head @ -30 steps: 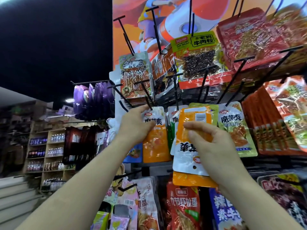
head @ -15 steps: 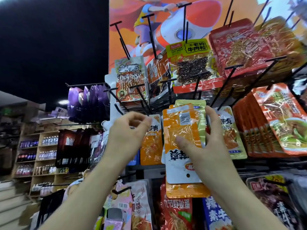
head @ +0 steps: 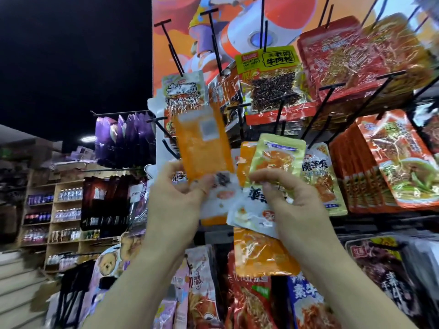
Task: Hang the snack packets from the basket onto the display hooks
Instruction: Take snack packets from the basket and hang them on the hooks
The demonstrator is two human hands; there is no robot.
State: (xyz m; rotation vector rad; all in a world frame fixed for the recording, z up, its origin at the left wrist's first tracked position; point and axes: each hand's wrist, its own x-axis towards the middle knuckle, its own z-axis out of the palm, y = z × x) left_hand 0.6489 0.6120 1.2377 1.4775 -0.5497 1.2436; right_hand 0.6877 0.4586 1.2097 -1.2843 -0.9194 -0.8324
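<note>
Left hand (head: 175,198) pinching orange packet (head: 204,148) by its lower end, upright, blurred; bare black hooks (head: 169,41) above-left, dark open room beyond. Right hand (head: 292,200) curled round fanned bunch of packets (head: 251,217); hung packets (head: 392,162) crowding close on right.

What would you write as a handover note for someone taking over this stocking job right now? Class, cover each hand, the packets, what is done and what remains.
Left hand: pinches the lower end of one orange packet, raised in front of the rack and not on a hook.
Right hand: grips a fanned bunch of packets.
Basket: out of view.
Done: the rack carries many hung packets; which came from the basket cannot be told.
Left: probably hang the raised packet on the black hook beside it, then the bunch one by one.
</note>
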